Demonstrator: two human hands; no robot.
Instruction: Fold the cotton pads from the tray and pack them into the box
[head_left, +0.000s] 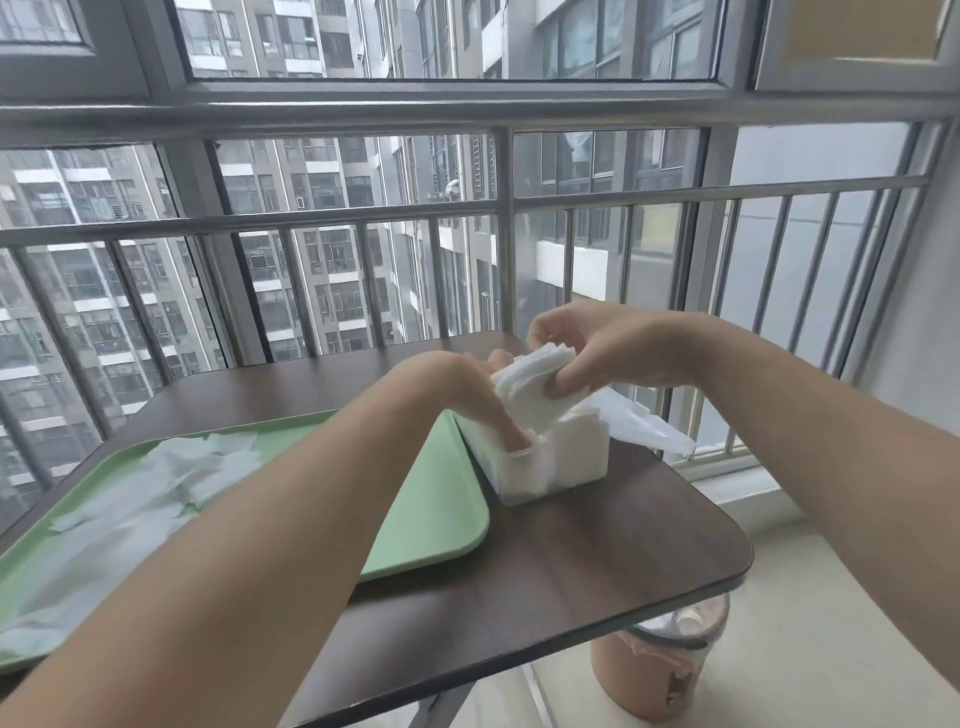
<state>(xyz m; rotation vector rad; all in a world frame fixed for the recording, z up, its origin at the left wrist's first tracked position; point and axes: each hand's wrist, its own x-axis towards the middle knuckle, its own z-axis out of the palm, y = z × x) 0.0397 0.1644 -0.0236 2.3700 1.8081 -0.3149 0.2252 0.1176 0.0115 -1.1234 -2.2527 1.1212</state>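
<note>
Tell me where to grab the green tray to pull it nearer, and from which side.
On the tray, probably the raised rim at its near right corner, coming from the near-right side. That rounded lip stands proud of bare table, while the box crowds the far right edge and loose cotton pads cover the left part.

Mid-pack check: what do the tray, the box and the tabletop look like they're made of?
Tray: likely plastic, matte pale green, with a moulded rounded rim. Box: probably plastic, white with a frosted-looking wall. Tabletop: seemingly laminate, dark wood-grain print with a slight sheen; its core cannot be told.
</note>
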